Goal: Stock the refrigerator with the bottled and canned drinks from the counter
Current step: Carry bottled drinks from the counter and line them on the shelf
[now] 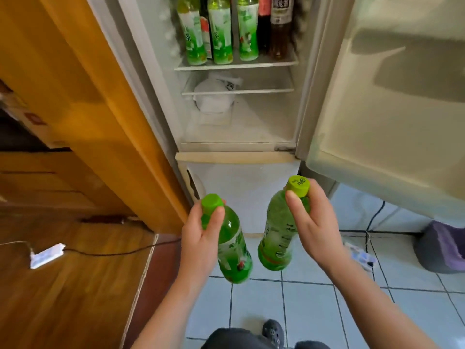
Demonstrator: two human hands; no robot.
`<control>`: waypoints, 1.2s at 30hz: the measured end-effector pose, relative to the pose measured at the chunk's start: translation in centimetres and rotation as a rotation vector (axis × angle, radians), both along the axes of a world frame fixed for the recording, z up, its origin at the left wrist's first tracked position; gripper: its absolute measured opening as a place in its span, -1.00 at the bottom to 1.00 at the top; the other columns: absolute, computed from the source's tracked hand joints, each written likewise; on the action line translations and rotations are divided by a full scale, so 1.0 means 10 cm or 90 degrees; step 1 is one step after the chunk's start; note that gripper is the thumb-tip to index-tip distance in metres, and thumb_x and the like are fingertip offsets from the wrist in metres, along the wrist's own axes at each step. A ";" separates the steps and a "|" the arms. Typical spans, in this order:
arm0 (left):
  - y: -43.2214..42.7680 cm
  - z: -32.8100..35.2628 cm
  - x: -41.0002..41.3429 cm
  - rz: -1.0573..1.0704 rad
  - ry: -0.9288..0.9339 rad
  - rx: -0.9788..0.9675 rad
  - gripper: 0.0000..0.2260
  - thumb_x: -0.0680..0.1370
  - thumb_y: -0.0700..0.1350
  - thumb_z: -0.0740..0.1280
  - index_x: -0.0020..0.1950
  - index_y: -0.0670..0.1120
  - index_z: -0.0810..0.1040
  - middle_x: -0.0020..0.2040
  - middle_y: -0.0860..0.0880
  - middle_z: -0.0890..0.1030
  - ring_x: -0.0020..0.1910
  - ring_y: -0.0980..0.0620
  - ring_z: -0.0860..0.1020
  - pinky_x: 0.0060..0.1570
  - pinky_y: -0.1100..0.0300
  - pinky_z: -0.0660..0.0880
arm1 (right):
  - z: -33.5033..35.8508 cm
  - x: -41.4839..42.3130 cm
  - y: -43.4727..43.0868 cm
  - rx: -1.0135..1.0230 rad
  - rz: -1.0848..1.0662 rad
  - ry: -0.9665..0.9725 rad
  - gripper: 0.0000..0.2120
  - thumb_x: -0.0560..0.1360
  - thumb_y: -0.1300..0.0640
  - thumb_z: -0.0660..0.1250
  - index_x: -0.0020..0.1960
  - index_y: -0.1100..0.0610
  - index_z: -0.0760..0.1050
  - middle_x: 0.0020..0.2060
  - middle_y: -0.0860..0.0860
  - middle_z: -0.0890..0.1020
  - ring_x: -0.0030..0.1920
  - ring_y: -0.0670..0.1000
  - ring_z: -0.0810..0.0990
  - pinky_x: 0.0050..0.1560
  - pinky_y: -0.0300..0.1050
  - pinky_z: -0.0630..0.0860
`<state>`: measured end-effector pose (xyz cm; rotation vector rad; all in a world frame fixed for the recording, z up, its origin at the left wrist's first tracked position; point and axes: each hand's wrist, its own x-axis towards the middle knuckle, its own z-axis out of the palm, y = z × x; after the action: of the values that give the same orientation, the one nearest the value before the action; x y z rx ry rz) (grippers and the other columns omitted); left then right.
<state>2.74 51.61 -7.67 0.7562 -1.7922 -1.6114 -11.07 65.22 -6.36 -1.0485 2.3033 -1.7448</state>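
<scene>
I stand in front of the open refrigerator (304, 102). My left hand (198, 238) grips a green tea bottle (232, 250) by its neck, the green cap under my thumb. My right hand (314, 225) holds a second green tea bottle (276, 238) the same way, near its yellow-green cap. Both bottles hang low, in front of the closed lower freezer door (241, 187). On the upper shelf (236, 65) stand three green tea bottles (220, 34) and two dark drink bottles (279, 23).
A white bag (214, 99) lies on the fridge floor under a thin empty shelf (264, 90). The fridge door (392, 109) swings open to the right. An orange wooden cabinet (83, 96) flanks the left. Cables, a power strip (362, 255) and a purple object (442, 248) lie on the tiled floor.
</scene>
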 end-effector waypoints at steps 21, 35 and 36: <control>-3.01 0.96 -2.21 -0.068 0.272 -0.032 -0.89 0.45 0.08 0.41 -0.11 0.06 0.62 -0.21 0.02 0.64 -0.25 0.10 0.61 -0.30 0.28 0.55 | 1.01 -1.85 -2.55 -0.118 -0.054 0.165 -0.85 0.50 -0.12 0.15 -0.11 -0.09 0.42 -0.22 -0.15 0.52 -0.19 -0.13 0.51 -0.21 -0.40 0.39; -4.07 1.48 -3.57 0.011 0.394 -0.135 -0.88 0.48 0.03 0.33 -0.11 0.00 0.56 -0.26 0.11 0.63 -0.29 0.19 0.57 -0.31 0.35 0.50 | 1.58 -3.16 -3.54 -0.211 -0.223 0.267 -0.85 0.55 -0.05 0.18 -0.10 -0.31 0.43 -0.20 -0.32 0.54 -0.17 -0.26 0.49 -0.17 -0.45 0.35; -4.08 1.48 -3.64 0.023 0.391 -0.154 -0.89 0.49 0.02 0.32 -0.13 -0.01 0.55 -0.28 0.12 0.61 -0.31 0.21 0.54 -0.31 0.36 0.48 | 1.59 -3.23 -3.57 -0.207 -0.230 0.269 -0.86 0.55 -0.05 0.18 -0.12 -0.28 0.42 -0.21 -0.31 0.53 -0.18 -0.25 0.48 -0.18 -0.44 0.35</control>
<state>-33.62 10.84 7.15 0.1485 -1.4659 -1.3702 -43.36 29.48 9.51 -1.2118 2.6515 -2.2890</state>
